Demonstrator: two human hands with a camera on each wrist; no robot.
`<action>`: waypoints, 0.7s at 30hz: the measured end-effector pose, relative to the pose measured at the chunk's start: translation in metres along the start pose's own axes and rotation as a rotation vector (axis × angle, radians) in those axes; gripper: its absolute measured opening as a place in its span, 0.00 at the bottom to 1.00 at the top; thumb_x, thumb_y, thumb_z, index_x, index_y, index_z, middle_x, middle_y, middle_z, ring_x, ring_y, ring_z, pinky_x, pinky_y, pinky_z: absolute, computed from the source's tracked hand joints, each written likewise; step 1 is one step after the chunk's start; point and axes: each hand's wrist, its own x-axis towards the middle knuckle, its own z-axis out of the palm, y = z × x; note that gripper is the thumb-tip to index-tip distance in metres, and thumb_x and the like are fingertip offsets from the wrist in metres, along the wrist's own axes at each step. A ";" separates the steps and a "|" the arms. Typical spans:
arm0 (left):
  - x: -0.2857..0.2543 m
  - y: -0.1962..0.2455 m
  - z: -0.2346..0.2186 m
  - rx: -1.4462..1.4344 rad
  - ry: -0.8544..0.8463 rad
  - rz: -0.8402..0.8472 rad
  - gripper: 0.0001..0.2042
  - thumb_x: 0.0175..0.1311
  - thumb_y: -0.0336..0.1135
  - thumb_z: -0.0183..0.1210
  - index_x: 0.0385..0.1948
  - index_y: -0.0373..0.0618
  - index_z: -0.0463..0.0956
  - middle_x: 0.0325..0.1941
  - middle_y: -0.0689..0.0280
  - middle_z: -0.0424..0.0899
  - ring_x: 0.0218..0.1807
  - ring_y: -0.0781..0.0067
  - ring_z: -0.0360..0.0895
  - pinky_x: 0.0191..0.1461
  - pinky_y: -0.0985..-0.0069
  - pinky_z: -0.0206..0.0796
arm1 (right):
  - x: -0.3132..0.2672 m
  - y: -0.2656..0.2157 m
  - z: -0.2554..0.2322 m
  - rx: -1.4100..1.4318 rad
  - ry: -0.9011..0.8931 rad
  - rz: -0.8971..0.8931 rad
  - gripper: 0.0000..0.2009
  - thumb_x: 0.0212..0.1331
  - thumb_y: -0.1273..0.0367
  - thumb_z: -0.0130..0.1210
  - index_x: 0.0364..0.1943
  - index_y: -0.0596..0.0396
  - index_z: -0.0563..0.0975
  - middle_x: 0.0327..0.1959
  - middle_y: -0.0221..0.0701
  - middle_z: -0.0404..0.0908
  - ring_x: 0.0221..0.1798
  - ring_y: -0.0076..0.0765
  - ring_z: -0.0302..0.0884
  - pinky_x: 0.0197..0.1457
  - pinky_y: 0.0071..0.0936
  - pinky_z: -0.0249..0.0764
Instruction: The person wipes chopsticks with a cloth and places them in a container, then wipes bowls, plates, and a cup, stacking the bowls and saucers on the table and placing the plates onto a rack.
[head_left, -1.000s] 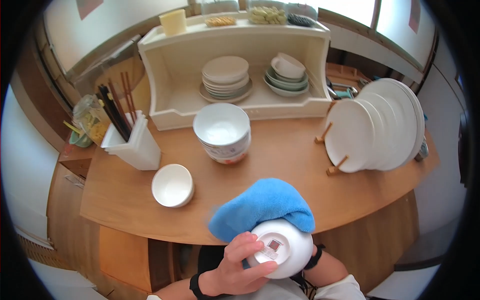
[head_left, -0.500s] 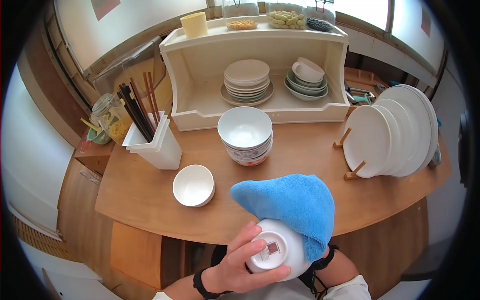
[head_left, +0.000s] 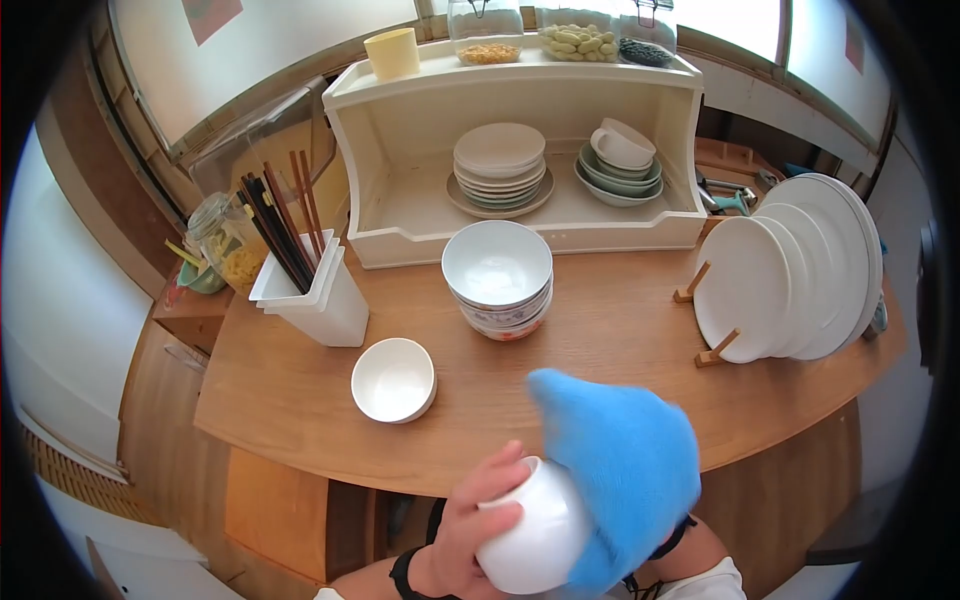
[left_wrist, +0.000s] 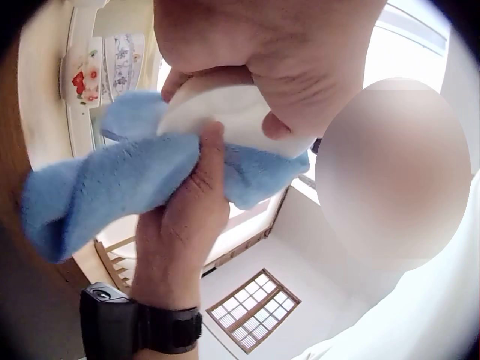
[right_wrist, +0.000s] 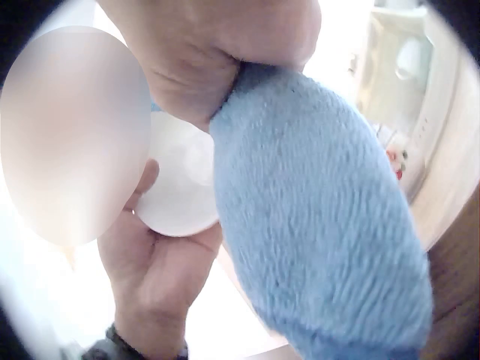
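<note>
Low in the head view, over the table's front edge, a white bowl [head_left: 545, 530] is held on its side with its foot turned left. My left hand [head_left: 470, 530] grips it around the foot end. A blue cloth [head_left: 630, 470] wraps the bowl's right side. Most of my right hand is hidden under the cloth in the head view. In the left wrist view my right hand [left_wrist: 191, 195] pinches the cloth against the bowl, its thumb pointing up along the rim area. The right wrist view shows the cloth [right_wrist: 322, 202] hanging in a thick fold from that hand.
Another white bowl [head_left: 393, 380] stands at the left front, with a bowl stack [head_left: 497, 265] behind it. A chopstick holder [head_left: 335, 305] is at left, racked plates [head_left: 745, 290] at right. Behind stands a cream shelf [head_left: 400, 190] with plates [head_left: 500, 150] and green bowls [head_left: 617, 185].
The bowl in my hands has turned so its foot, which faced up at the camera, now faces left. The cloth and right hand have moved right and down around the bowl.
</note>
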 end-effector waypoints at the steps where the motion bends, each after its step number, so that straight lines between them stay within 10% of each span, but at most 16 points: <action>1: 0.003 0.002 0.002 -0.013 0.009 0.066 0.31 0.56 0.38 0.66 0.59 0.47 0.59 0.61 0.41 0.64 0.61 0.40 0.67 0.61 0.49 0.63 | -0.003 0.012 0.009 -0.006 0.027 -0.201 0.27 0.43 0.60 0.61 0.50 0.56 0.74 0.32 0.36 0.77 0.36 0.47 0.75 0.41 0.35 0.71; 2: 0.005 0.003 0.005 -0.025 0.018 0.133 0.25 0.57 0.39 0.64 0.56 0.46 0.66 0.61 0.42 0.65 0.62 0.39 0.66 0.63 0.45 0.58 | -0.006 0.023 0.018 -0.018 0.056 -0.401 0.27 0.42 0.60 0.61 0.50 0.57 0.74 0.32 0.37 0.78 0.36 0.48 0.75 0.41 0.35 0.71; 5: 0.003 0.001 0.012 -0.112 0.104 0.181 0.26 0.58 0.40 0.64 0.56 0.45 0.65 0.59 0.43 0.67 0.62 0.39 0.66 0.65 0.45 0.56 | -0.041 0.031 0.055 1.508 -0.243 0.552 0.28 0.67 0.53 0.46 0.65 0.54 0.62 0.64 0.34 0.67 0.65 0.36 0.65 0.70 0.34 0.59; 7: 0.003 -0.002 0.015 -0.126 0.101 0.218 0.26 0.58 0.40 0.64 0.57 0.45 0.65 0.59 0.44 0.67 0.61 0.40 0.67 0.67 0.44 0.55 | -0.057 0.045 0.077 1.543 -0.306 0.884 0.26 0.71 0.54 0.41 0.67 0.53 0.60 0.67 0.33 0.63 0.69 0.33 0.60 0.73 0.32 0.54; 9: 0.004 -0.004 0.015 -0.051 0.068 0.174 0.26 0.59 0.40 0.63 0.57 0.44 0.65 0.59 0.44 0.68 0.61 0.41 0.68 0.67 0.44 0.54 | -0.087 0.081 0.112 1.961 -0.522 0.764 0.28 0.56 0.61 0.58 0.61 0.54 0.66 0.63 0.37 0.66 0.65 0.40 0.64 0.70 0.40 0.55; 10: 0.006 -0.002 0.018 -0.071 0.130 0.151 0.23 0.60 0.38 0.62 0.56 0.43 0.66 0.58 0.44 0.68 0.60 0.41 0.68 0.67 0.44 0.55 | -0.059 0.059 0.061 1.474 -0.256 0.631 0.23 0.73 0.57 0.37 0.66 0.52 0.60 0.67 0.34 0.63 0.69 0.32 0.59 0.73 0.29 0.55; 16: 0.023 0.006 0.007 0.142 -0.006 0.273 0.20 0.62 0.34 0.58 0.54 0.37 0.67 0.58 0.44 0.68 0.58 0.41 0.70 0.62 0.48 0.62 | -0.035 0.028 0.006 0.432 0.037 -0.040 0.22 0.69 0.60 0.42 0.63 0.53 0.63 0.64 0.34 0.66 0.66 0.33 0.62 0.70 0.30 0.58; 21: 0.009 0.001 0.019 -0.302 0.165 0.107 0.23 0.62 0.34 0.59 0.58 0.39 0.64 0.59 0.43 0.67 0.60 0.41 0.69 0.61 0.52 0.63 | -0.036 0.017 0.032 0.184 0.033 -0.089 0.20 0.67 0.63 0.46 0.61 0.54 0.65 0.61 0.35 0.69 0.64 0.34 0.65 0.67 0.31 0.61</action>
